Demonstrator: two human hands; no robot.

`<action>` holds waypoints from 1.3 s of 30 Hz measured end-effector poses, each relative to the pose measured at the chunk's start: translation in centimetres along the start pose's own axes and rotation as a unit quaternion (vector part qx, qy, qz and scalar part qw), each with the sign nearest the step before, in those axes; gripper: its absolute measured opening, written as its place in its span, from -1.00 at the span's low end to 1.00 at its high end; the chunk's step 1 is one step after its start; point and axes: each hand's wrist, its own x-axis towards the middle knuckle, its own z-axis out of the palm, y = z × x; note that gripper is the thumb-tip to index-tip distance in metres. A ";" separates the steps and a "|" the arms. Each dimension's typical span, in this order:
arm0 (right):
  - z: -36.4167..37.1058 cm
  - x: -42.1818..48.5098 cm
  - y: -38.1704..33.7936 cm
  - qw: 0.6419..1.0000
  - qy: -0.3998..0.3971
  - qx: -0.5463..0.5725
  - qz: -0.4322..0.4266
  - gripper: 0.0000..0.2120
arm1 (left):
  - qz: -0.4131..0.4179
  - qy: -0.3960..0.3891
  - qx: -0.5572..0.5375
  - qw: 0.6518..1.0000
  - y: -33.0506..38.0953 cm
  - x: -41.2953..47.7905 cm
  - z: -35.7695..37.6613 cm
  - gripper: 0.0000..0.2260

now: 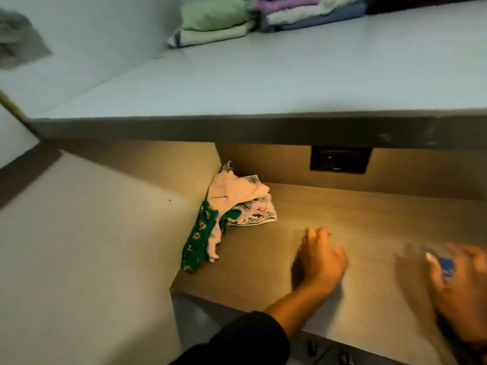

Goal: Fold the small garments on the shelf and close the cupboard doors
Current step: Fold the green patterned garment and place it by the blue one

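Observation:
A loose heap of small garments (237, 204) lies in the back left corner of the brown shelf (369, 219): a pale pink piece on top, a printed white one beneath, a green patterned one (197, 241) trailing forward. My left hand (320, 262) hovers over the shelf to the right of the heap, fingers apart and empty, blurred by motion. My right hand (463, 288) is at the right edge, low on the shelf, with a small blue cloth (446, 267) under its fingers.
A pale upper shelf (237, 83) juts out above, carrying folded stacks of green, purple and blue cloth (253, 17). The cupboard's side wall (92, 233) stands on the left. A dark socket plate (340, 159) sits on the back wall.

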 end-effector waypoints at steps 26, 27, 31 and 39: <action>15.7 -1.2 -37.9 0.760 -0.193 -0.023 -0.620 -0.90 | -0.068 0.059 0.006 0.996 -22.1 4.0 -19.5 -0.72; 15.0 -0.7 -37.7 0.752 -0.188 -0.014 -0.631 -0.94 | -0.050 0.046 0.061 0.996 -22.2 3.8 -19.6 -0.72; 11.1 1.0 -36.9 0.734 -0.150 0.034 -0.661 -0.93 | 0.000 0.032 0.196 0.980 -21.8 2.3 -19.3 -0.56; 3.1 4.0 -33.1 0.832 -0.105 0.160 -0.521 -0.81 | 0.089 0.040 0.038 0.995 -15.2 2.6 -24.8 -0.68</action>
